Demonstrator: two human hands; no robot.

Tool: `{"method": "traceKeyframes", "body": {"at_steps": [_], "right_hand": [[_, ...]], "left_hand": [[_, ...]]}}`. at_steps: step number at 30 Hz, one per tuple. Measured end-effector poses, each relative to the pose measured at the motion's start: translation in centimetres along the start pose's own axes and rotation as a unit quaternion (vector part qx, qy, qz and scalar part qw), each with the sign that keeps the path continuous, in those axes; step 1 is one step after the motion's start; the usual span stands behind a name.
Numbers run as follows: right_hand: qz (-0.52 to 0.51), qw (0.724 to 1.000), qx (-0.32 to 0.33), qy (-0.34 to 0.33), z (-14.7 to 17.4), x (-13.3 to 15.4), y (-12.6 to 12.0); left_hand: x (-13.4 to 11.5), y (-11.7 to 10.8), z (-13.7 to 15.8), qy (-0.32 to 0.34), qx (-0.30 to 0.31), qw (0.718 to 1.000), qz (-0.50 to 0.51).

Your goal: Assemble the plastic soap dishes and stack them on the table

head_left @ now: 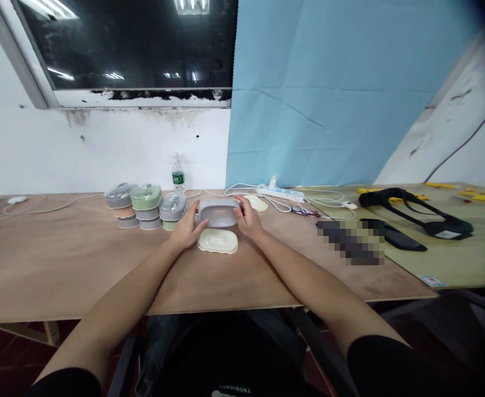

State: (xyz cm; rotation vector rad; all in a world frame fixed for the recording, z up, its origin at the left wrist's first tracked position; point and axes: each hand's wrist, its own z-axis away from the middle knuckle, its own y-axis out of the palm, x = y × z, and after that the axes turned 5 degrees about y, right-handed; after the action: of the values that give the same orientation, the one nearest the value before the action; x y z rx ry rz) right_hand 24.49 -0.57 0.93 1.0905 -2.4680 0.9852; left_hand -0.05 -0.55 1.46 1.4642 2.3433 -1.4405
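Both my hands grip a grey plastic lunch box (218,214) by its two ends, just above the table. At its left end is my left hand (189,226), with the thumb along the near side. My right hand (247,216) closes on the opposite end. Directly in front of the box lies a cream oval lid (218,241), apart from my fingers. Behind my right hand a second cream piece (257,203) is partly hidden. Left of my left hand, lidded lunch boxes in grey, green and orange stand in stacks (146,205).
A water bottle (177,173) stands by the wall. A power strip (281,193) with white cables lies at the back. To the right are a black strap-like frame (444,227), a dark flat object (403,236), a blurred-out item (350,242) and yellow pieces (478,194).
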Motion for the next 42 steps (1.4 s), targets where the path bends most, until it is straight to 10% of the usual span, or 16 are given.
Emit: {"method": "traceKeyframes", "body": {"at_steps": [20, 26, 42], "right_hand": [[-0.022, 0.948, 0.312, 0.059, -0.7, -1.3, -0.2], [0.000, 0.946, 0.314, 0.084, -0.5, -0.8, -0.2], [0.042, 0.938, 0.321, 0.120, -0.3, -1.1, 0.5]], "left_hand": [[0.5, -0.3, -0.2, 0.027, 0.150, 0.988, -0.020], [1.1, -0.1, -0.2, 0.027, 0.207, 0.977, -0.038], [3.0, 1.1, -0.5, 0.019, 0.084, 0.991, -0.100]]}}
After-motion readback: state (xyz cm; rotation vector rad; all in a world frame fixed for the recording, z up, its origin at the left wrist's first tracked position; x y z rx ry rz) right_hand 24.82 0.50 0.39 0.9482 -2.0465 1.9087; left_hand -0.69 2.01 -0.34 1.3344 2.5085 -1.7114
